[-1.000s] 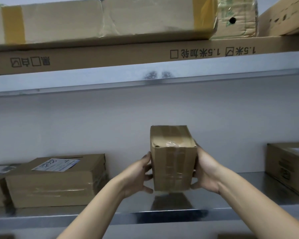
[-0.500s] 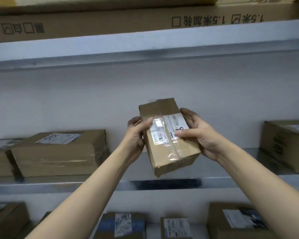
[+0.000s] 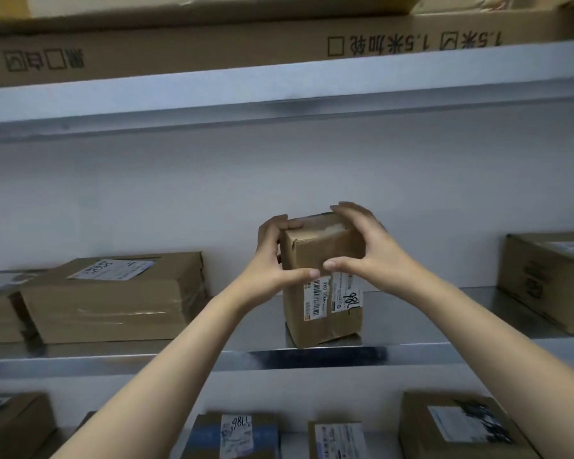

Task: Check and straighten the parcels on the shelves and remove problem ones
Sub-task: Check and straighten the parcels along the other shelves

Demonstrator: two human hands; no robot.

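On the middle shelf (image 3: 444, 329), near its front edge, the parcel (image 3: 323, 323) stands upright, label (image 3: 332, 296) toward me. My left hand (image 3: 272, 263) grips its top at nine o'clock, my right hand (image 3: 365, 256) at three. Straightening, I judge — next, square it and let go.

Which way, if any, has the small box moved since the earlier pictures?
Yes. The small box came down: held tilted above the metal shelf before, it now stands upright at its front edge.

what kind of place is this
Most likely a parcel depot or courier pickup storeroom. Metal shelves hold taped cardboard boxes with printed shipping labels, and the small parcel gripped by the left hand and right hand carries a label with a handwritten number.
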